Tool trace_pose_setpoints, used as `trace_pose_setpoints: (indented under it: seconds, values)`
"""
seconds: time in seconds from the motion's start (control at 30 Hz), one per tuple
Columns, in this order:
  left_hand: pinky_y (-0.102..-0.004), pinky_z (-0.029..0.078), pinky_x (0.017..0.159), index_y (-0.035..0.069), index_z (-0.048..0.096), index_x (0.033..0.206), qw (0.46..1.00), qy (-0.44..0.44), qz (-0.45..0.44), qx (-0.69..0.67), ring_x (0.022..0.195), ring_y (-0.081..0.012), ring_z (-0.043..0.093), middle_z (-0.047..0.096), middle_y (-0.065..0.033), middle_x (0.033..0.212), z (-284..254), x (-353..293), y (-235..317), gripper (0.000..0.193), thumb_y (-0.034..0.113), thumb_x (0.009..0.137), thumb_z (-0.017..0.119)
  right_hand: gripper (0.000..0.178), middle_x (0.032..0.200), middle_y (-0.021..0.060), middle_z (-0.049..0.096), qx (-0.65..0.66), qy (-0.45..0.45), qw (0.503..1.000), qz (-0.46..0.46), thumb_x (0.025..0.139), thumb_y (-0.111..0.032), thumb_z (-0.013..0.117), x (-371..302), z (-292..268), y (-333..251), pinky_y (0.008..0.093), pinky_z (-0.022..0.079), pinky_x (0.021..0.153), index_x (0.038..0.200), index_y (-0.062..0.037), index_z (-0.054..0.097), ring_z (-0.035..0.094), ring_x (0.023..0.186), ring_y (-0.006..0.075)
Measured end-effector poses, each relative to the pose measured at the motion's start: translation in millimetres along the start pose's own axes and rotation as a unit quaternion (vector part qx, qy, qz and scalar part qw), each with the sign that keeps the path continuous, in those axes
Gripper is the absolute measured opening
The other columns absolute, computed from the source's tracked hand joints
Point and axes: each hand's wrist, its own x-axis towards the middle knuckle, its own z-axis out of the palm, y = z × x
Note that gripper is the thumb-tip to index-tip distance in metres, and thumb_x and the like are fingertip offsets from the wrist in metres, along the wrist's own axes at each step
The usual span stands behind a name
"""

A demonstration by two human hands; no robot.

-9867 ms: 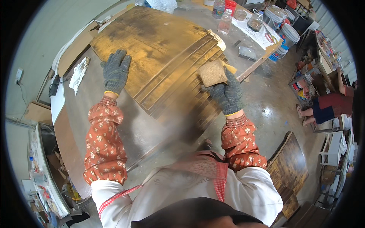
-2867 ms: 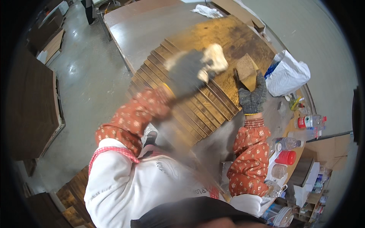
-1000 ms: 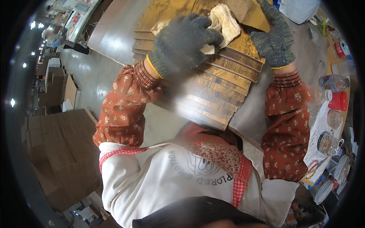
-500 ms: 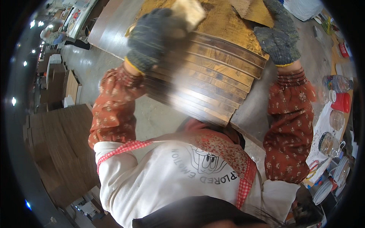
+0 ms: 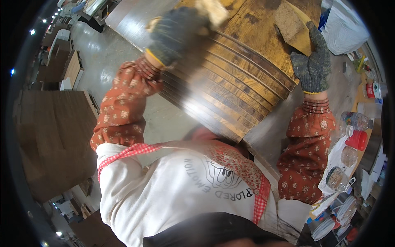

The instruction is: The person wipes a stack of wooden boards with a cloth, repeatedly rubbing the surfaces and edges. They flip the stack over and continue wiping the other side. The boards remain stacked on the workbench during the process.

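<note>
My left hand (image 5: 177, 35), in a dark grey knit glove with a yellow cuff, is closed on a pale cream pad (image 5: 212, 12) over the boards; motion blurs both, and whether the pad is cloth or sponge cannot be made out. On the right, my right hand (image 5: 312, 66), in a matching glove, has its fingers round the edge of a rough tan-and-yellow sheet (image 5: 294, 26) like folded sandpaper. Beneath lies a stepped stack of wooden boards (image 5: 230, 78), stained yellow-brown with dark streaks, their edges overlapping toward me.
A grey metal-like tabletop (image 5: 131, 20) extends beyond the boards. A white plastic bag (image 5: 343, 29) lies at the far right. Plastic bottles (image 5: 356, 120) and a red-lidded jar (image 5: 357, 140) line the right side. Stacked brown panels (image 5: 53, 144) stand at left; another person (image 5: 80, 12) is far left.
My left hand has moved slightly right with the pale pad. My right hand sits slightly lower in view, with the tan sheet showing more fully. The whole view has shifted a little.
</note>
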Motion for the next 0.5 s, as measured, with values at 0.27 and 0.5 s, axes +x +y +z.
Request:
trace_pose_setpoints:
  seconds: [0.27,0.5]
  values:
    - [-0.0397,0.051,0.070,0.011,0.066,0.087,0.983,0.109,0.097,-0.112,0.081,-0.0273,0.063,0.061,-0.0099,0.087,22.5,34.5,111.2,0.018,0.025,0.076,0.067,0.064,0.135,0.0165,0.053,0.111,0.031,0.981,0.159,0.082,-0.019,0.075,14.7,8.8,-16.8,0.0432,0.036,0.111,0.135,0.0022,0.046,0.049,0.126,0.0307]
    - [-0.0358,0.050,0.068,0.009,0.068,0.086,0.995,0.031,-0.082,-0.046,0.076,-0.0241,0.062,0.062,-0.0088,0.077,24.8,6.9,23.7,0.012,0.019,0.083,0.062,0.049,0.136,0.0170,0.050,0.478,0.100,0.833,0.262,0.093,-0.025,0.061,5.3,6.5,3.0,0.0472,0.038,0.110,0.132,0.0020,0.048,0.047,0.128,0.0321]
